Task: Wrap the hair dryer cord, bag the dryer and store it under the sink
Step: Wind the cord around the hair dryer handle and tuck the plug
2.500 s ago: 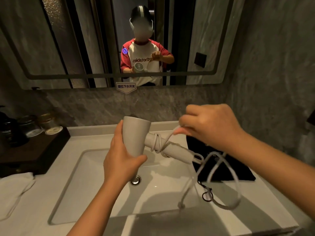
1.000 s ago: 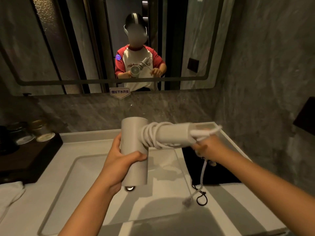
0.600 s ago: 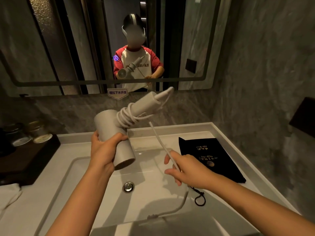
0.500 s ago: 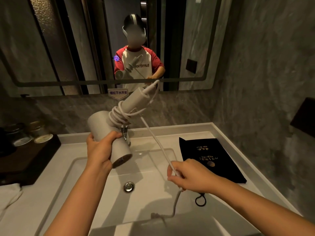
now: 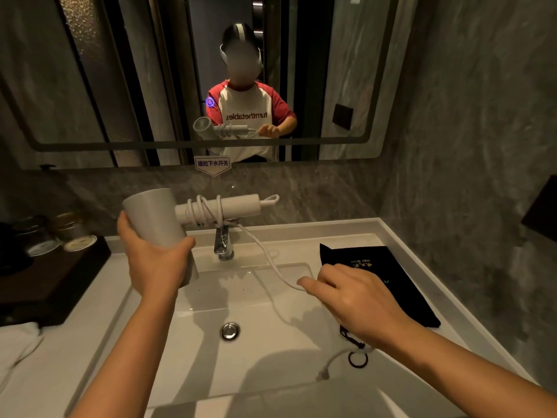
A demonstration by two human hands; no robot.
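White cord [image 5: 272, 264] is the unfinished part of this job: its loose tail drops out from under the right hand [image 5: 358, 303] toward the front edge of the sink basin [image 5: 196, 330], ending in what may be the plug, too blurred to be sure. That hand hovers over the basin's right side, fingers bent and close together over the cord, which enters at the index fingertip. The thumb is hidden, so a pinch is likely but not plainly shown. Just beyond the hand, a black drawstring bag [image 5: 388, 276] lies flat and unfilled on the counter, its string loop trailing toward the near edge. Further back, the left hand [image 5: 153, 263] wraps its fingers and thumb round the barrel of the hair dryer [image 5: 150, 212], held in the air above the faucet [image 5: 223, 244] with the handle pointing right. A few turns of cord already circle the handle near the barrel, and one slack length runs down to the right hand. So wrapping looks roughly half done, while bagging and stowing under the sink are both left to do.
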